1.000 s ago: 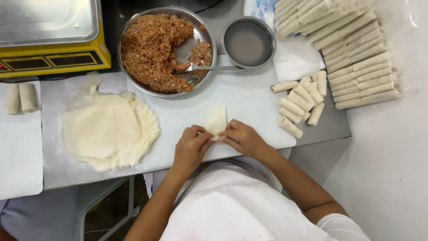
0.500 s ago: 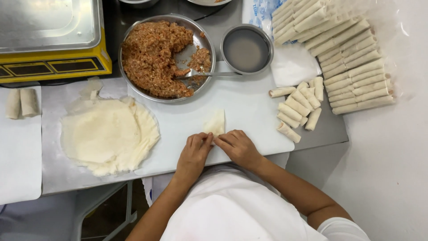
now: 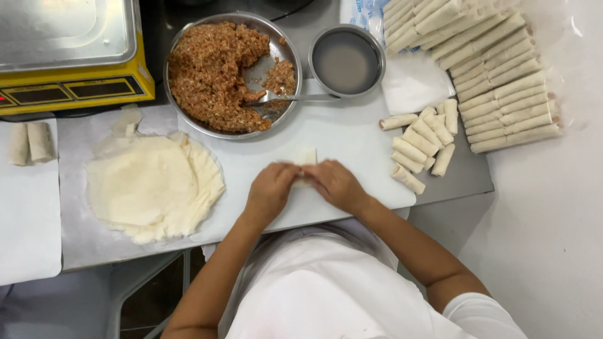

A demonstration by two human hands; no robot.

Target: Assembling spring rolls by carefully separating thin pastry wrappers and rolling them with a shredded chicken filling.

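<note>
Since the earlier frame both our hands have drawn closer over the wrapper (image 3: 306,156), hiding more of it; only its far edge shows at 12 o'clock of our knuckles. Our left hand (image 3: 271,190) and right hand (image 3: 333,182) meet on the white surface (image 3: 352,135), fingers (image 3: 287,172) curled and pressed onto the wrapper. At 9 o'clock lies the stack of round wrappers (image 3: 151,185); at 11 o'clock the filling bowl (image 3: 231,72) with a spoon (image 3: 292,98); at 3 o'clock the finished rolls (image 3: 419,145)
</note>
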